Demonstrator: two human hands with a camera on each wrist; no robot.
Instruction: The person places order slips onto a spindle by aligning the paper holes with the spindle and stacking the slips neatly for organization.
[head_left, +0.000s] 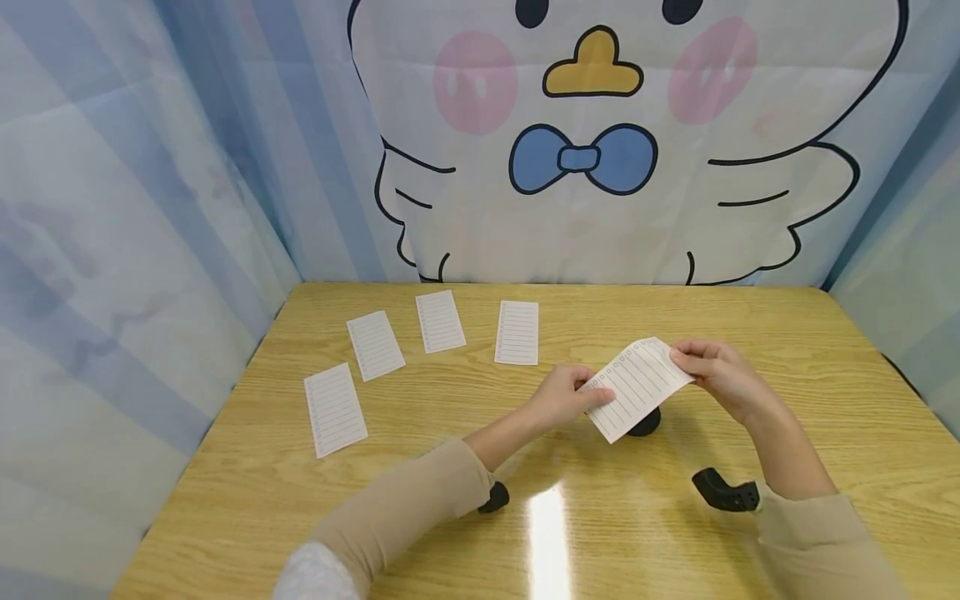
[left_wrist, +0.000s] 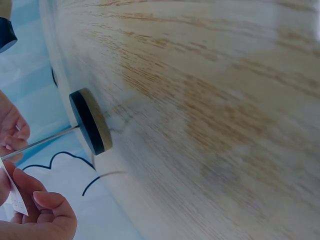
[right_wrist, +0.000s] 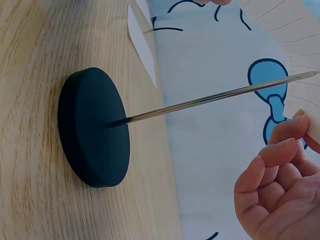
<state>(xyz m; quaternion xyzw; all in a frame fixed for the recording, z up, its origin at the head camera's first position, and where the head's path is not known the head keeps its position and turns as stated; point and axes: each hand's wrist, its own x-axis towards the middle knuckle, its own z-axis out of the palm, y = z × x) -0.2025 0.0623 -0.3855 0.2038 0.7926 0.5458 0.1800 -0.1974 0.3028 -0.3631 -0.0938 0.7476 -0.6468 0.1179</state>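
Note:
Both hands hold one white ruled slip of paper [head_left: 641, 387] with small checkboxes along an edge. My left hand [head_left: 564, 398] pinches its lower left side, thumb on top. At the upper right corner my right hand [head_left: 723, 379] pinches it between thumb and fingers. Beneath the slip stands a bill spike, its round black base [right_wrist: 94, 127] on the table and its thin metal rod [right_wrist: 215, 101] upright. In the right wrist view the rod's pointed tip is close to the slip; whether they touch, I cannot tell.
Apart from one another, several similar slips lie on the wooden table [head_left: 420, 400]: a left one [head_left: 336, 410], two behind it [head_left: 376, 345], [head_left: 440, 321] and one nearer the middle [head_left: 517, 333]. A black wrist mount [head_left: 723, 492] sits at the right sleeve. Curtains surround the table.

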